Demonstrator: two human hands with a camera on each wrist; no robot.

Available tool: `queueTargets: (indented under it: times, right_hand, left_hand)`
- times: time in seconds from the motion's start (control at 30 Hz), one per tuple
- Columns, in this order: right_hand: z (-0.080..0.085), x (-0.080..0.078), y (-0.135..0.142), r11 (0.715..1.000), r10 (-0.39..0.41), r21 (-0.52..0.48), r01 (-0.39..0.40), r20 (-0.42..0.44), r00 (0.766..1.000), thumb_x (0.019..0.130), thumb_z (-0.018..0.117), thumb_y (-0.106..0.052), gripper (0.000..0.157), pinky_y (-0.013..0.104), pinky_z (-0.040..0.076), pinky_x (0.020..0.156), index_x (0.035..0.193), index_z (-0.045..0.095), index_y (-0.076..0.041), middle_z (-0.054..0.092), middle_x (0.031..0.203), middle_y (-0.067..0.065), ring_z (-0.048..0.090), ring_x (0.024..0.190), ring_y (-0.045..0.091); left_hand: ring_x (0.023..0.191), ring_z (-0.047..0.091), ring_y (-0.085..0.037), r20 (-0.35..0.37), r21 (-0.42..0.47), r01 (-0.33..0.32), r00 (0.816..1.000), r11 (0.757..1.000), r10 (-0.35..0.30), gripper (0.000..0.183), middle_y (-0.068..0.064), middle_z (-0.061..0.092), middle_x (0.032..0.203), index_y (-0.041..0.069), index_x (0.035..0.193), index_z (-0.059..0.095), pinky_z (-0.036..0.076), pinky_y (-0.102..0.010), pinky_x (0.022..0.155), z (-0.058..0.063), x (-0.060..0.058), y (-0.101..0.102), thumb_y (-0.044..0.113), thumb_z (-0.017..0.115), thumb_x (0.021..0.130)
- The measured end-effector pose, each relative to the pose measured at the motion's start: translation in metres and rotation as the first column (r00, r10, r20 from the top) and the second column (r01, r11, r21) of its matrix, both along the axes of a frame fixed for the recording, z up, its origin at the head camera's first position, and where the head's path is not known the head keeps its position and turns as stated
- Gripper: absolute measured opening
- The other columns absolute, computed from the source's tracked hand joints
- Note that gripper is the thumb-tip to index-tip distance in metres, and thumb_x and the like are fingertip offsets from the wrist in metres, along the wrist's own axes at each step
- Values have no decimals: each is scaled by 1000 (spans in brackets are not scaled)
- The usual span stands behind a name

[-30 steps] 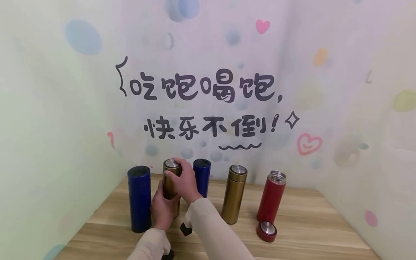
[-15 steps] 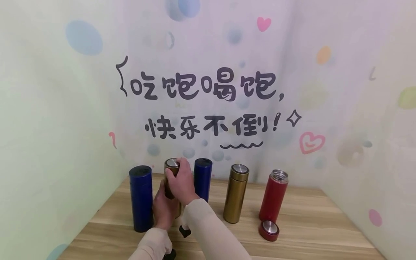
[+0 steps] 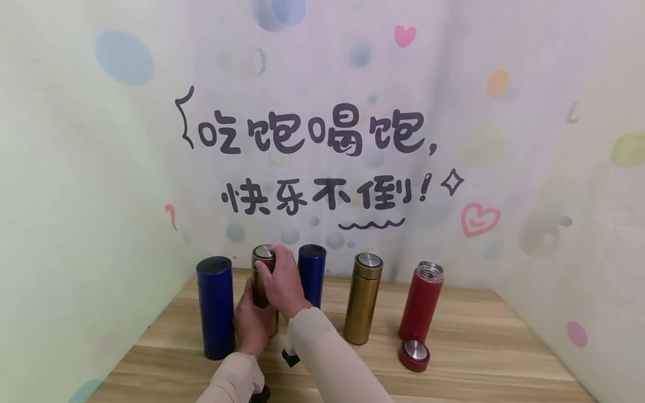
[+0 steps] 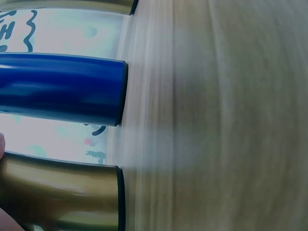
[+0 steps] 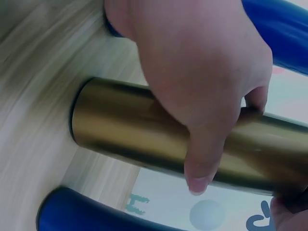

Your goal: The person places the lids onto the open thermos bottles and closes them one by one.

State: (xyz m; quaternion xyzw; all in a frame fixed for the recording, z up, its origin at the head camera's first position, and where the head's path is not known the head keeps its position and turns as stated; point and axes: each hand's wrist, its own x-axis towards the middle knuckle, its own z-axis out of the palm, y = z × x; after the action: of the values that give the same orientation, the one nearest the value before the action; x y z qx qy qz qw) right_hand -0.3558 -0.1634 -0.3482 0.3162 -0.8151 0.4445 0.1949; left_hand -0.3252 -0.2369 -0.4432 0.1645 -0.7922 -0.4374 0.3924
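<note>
A gold thermos (image 3: 260, 289) stands upright on the wooden table, between two blue ones. My left hand (image 3: 252, 323) is wrapped around its lower body; in the right wrist view the left thumb (image 5: 204, 159) crosses the gold surface. Up at the top, my right hand (image 3: 286, 284) grips the thermos at its lid (image 3: 264, 253), which has a silver disc. Part of the right hand (image 5: 288, 219) shows at the lower right of the right wrist view. The two hands cover much of the thermos. In the left wrist view its base (image 4: 72, 197) meets the tabletop.
Blue thermoses stand to the left (image 3: 216, 308) and behind on the right (image 3: 313, 271). Farther right is a second gold thermos (image 3: 365, 302), lid on. A red thermos (image 3: 422, 305) stands uncapped, its red lid (image 3: 415, 355) lying in front. A printed backdrop (image 3: 322, 73) rises behind the table (image 3: 478, 364).
Both hands keep their grip on the gold thermos, which stays in place. The head view shifts slightly; the other thermoses have not moved.
</note>
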Motion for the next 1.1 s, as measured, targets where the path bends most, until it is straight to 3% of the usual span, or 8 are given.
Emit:
queueTargets:
  times: [0.33,0.53,0.8,0.97,1.1]
  right_hand:
    - [2,3,-4,999,-39,-36,41,61,997,94,65,-37,54,38,50,93,140,47,-13,47,118,9,56,105,23]
    - [5,2,-5,996,-49,-69,54,67,997,90,70,-39,47,34,51,89,127,54,-15,49,112,6,56,100,19]
    - [6,-3,-11,994,-67,-78,73,76,995,86,74,-39,42,30,51,87,111,52,-13,56,105,0,55,96,13]
    - [7,-3,-11,992,-67,-102,75,81,994,83,78,-35,48,32,51,87,118,55,-12,57,108,3,55,99,17]
    - [8,-3,-9,993,-17,-117,32,128,992,84,78,-33,51,34,51,88,128,58,-16,56,116,5,55,104,19]
  left_hand:
    - [106,62,-41,-27,-27,-25,999,999,24,73,-26,60,125,1,145,41,49,-53,92,-3,-1,0,19,74,83]
    - [107,62,-41,-20,-19,-22,1000,1000,21,74,-26,60,125,2,146,40,49,-53,91,-2,-2,0,20,75,83]
    - [108,62,-39,-15,-13,-6,1000,1000,6,73,-24,61,125,5,146,41,48,-51,93,-1,-2,0,21,75,83]
    - [109,62,-40,-3,-16,4,1000,1000,-4,75,-24,60,126,4,146,40,48,-52,94,-1,-1,0,22,75,83]
    - [111,60,-40,18,1,16,1000,1000,-16,79,-25,58,129,4,148,38,46,-53,95,0,-1,-2,26,77,82]
